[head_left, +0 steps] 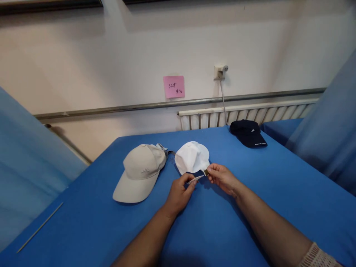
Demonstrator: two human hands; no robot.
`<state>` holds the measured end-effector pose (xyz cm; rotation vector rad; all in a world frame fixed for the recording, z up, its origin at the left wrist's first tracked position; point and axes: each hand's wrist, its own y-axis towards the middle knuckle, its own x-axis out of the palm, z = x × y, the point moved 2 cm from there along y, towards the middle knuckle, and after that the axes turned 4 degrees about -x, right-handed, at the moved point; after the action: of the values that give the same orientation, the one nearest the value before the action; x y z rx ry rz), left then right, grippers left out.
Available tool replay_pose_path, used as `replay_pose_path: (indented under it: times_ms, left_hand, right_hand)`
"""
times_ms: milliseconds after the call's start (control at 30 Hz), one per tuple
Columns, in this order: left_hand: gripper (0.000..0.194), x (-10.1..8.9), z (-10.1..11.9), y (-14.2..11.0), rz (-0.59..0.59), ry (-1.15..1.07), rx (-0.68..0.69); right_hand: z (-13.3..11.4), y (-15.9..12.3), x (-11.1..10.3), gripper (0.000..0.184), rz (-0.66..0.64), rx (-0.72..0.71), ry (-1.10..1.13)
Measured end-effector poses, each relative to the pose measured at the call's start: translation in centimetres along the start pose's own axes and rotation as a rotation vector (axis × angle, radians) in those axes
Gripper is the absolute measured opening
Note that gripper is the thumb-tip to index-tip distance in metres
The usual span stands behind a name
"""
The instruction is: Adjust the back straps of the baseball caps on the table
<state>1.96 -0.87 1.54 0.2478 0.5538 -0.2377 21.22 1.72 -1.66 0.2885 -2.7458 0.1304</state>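
A white baseball cap [190, 155] lies on the blue-covered table [211, 230], its back strap side toward me. Between thumb and fingers, my left hand [180, 191] pinches the free end of the cap's white strap. My right hand [222, 178] is closed on the metal buckle [206, 172] at the other side of the cap's back opening. The strap end and the buckle are close together, and I cannot tell whether they touch. To the left rests a beige baseball cap [143, 163], its brim pointing toward the near left.
A black cap [246, 131] sits at the far right of the table. Near the left edge lies a thin stick [40, 227]. Behind are a radiator [205, 120], a metal rail [133, 107], a plugged socket [219, 73] and a pink note [174, 86]. Blue curtains [25, 163] hang on both sides.
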Motion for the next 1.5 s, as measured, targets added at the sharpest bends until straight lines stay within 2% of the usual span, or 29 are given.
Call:
replay_pose_path:
  times_ms: [133, 300, 500, 600, 800, 967, 1133, 1300, 1400, 1500]
  left_hand:
    - [0.026, 0.7, -0.7, 0.1, 0.007, -0.082, -0.055]
    - [0.030, 1.3, -1.2, 0.3, 0.006, -0.209, -0.112]
    - [0.028, 1.3, -1.3, 0.3, 0.043, -0.275, -0.115]
    - [0.028, 1.3, -1.4, 0.3, 0.046, -0.280, -0.114]
    - [0.029, 1.2, -1.3, 0.4, 0.026, -0.261, -0.105]
    - [0.031, 1.1, -1.4, 0.5, -0.014, -0.211, -0.096]
    - [0.032, 1.0, -1.6, 0.6, -0.009, -0.209, -0.096]
    - [0.032, 1.1, -1.6, 0.4, -0.021, -0.205, -0.096]
    - [0.031, 0.9, -1.5, 0.5, -0.016, -0.202, -0.108]
    - [0.032, 0.6, -1.4, 0.5, 0.024, -0.189, -0.139]
  right_hand:
    - [0.7, -0.4, 1.3, 0.033, -0.031, -0.014, 0.036]
    - [1.5, -0.4, 1.8, 0.032, -0.035, -0.026, 0.054]
    - [2.1, 0.0, 2.0, 0.036, -0.036, -0.185, -0.025]
    - [2.1, -0.2, 2.0, 0.029, -0.069, -0.272, -0.176]
    - [1.3, -0.9, 1.8, 0.026, -0.055, -0.445, -0.697]
    - [0.8, -1.0, 1.7, 0.027, -0.034, -0.513, -0.893]
    - [1.0, -1.0, 1.6, 0.032, -0.100, -0.572, -0.961]
    - [0.8, -0.9, 1.5, 0.025, -0.108, -0.651, -1.056]
    - [0.6, -0.7, 1.5, 0.020, -0.098, -0.680, -1.012]
    - [0.5, -0.5, 1.3, 0.016, -0.029, -0.649, -0.921]
